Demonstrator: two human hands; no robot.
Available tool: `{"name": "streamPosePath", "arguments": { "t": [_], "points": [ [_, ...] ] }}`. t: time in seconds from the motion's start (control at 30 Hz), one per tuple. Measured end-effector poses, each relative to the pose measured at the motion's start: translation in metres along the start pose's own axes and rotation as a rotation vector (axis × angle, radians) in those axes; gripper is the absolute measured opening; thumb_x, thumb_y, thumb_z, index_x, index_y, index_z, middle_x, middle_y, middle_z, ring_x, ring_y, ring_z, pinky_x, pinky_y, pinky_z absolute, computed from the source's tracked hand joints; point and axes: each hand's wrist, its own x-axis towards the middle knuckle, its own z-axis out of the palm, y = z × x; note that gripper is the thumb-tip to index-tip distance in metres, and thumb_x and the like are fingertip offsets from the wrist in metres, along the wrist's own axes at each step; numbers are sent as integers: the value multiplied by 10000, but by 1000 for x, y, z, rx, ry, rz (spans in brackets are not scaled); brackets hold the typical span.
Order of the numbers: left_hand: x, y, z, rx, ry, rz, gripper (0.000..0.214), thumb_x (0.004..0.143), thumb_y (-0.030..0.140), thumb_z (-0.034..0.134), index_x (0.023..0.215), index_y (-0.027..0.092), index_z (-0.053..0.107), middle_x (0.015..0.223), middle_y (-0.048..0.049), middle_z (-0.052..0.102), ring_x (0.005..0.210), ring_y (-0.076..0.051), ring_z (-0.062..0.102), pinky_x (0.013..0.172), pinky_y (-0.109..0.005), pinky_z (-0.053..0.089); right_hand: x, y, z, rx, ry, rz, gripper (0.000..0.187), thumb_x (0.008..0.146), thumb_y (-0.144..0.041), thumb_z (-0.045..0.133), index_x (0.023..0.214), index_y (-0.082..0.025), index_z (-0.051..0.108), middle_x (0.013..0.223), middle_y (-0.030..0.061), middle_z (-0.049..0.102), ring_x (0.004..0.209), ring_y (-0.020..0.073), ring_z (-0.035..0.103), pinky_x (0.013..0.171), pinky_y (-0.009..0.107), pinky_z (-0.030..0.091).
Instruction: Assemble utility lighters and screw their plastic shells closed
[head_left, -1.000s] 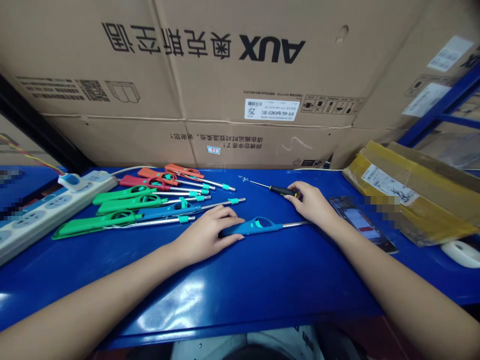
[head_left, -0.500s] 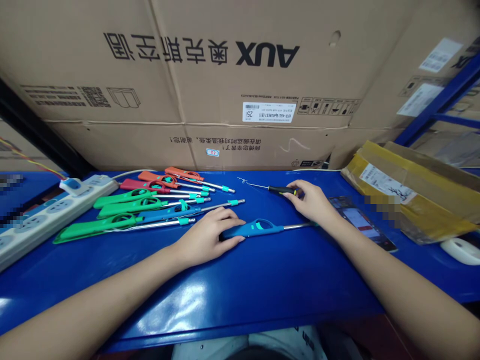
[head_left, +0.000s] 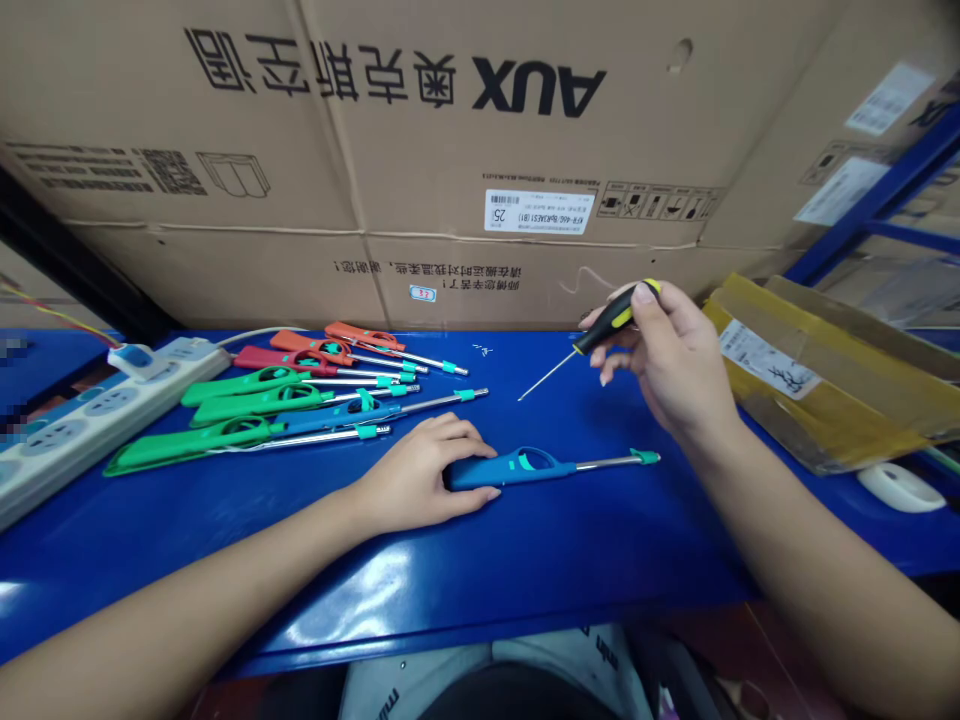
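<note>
Screwdriver (head_left: 609, 324) sits pinched in right hand (head_left: 679, 372), tip toward eight o'clock; left hand (head_left: 412, 480) apparently clamps lighter (head_left: 529, 465) handle: press it flat.

Probably a storeroom: big cartons (head_left: 450, 150) behind blue workbench (head_left: 562, 540).

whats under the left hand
The handle end of the blue stick lighter, lying on the blue table. The left hand covers that end, so the handle's very end cannot be seen.
</note>
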Motion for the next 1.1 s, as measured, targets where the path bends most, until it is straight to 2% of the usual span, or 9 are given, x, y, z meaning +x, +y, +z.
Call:
{"name": "streamPosePath", "arguments": {
  "t": [0.1,0.17,0.33,0.53,0.8,1.1],
  "points": [
    [-1,2,3,-17,50,-7,403,874,370,752,1240,215,687,1146,-69,691,1055,-228,649,980,-399,510,-10,7,17,98,-5,-20,372,931,-622,591,948,-258,513,815,-18,703,487,103,624,379,202,489],
    [-2,5,5,-61,107,-12,419,869,347,762,1254,204,679,1160,-72,690,1070,-216,649,990,-377,515,-19,16,25,158,-20,-33,334,941,-581,605,971,-259,521,819,-26,693,481,97,620,383,203,495],
    [-1,12,9,-220,273,-22,303,870,290,772,1146,174,727,1001,-48,742,920,-165,678,859,-290,555,-41,35,35,242,20,-18,292,964,-534,598,983,-247,546,822,-21,673,529,99,637,426,209,534],
    [0,14,9,-281,354,-116,157,879,230,756,1019,166,783,878,-31,767,800,-140,699,751,-247,551,-44,41,38,270,61,-23,278,966,-522,602,991,-249,561,831,-13,685,584,115,665,467,225,567],
    [2,12,7,-309,377,-149,91,894,225,744,937,195,818,887,-33,797,778,-145,699,713,-245,546,-43,39,36,248,36,-23,304,955,-551,603,972,-255,534,806,-22,704,499,117,633,433,250,566],
    [1,10,7,-301,337,-120,80,900,210,734,915,195,812,868,-22,805,789,-147,704,746,-254,571,-46,39,33,179,-21,-117,249,997,-528,541,1015,-280,541,843,-9,707,514,121,631,455,266,569]
  ]
}}
